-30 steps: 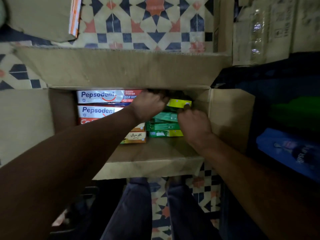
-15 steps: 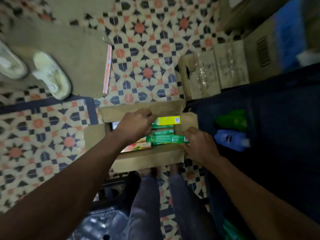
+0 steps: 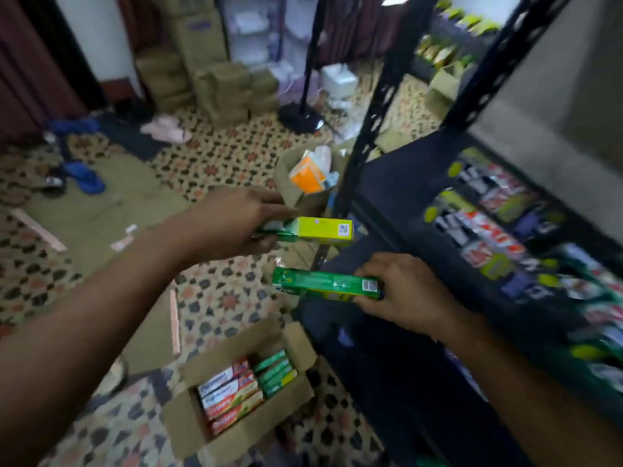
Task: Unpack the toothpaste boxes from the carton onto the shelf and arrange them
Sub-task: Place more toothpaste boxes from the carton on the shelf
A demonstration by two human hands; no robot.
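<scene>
Patterned tile floor (image 3: 232, 156) spreads under your hands, stacked cartons far ahead, dark metal shelf (image 3: 397, 210) just to your right. Your left hand (image 3: 232, 224) pinches a yellow-green toothpaste box (image 3: 320, 230), long axis level, its end pointing right at the shelf. Your right hand (image 3: 408, 291) clamps a green toothpaste box (image 3: 320, 284), lying crosswise, free end pointing left. Open carton (image 3: 236, 433) sits below both hands.

Matt cardboard carton (image 3: 236, 429); glossy green toothpaste box (image 3: 323, 284).
</scene>
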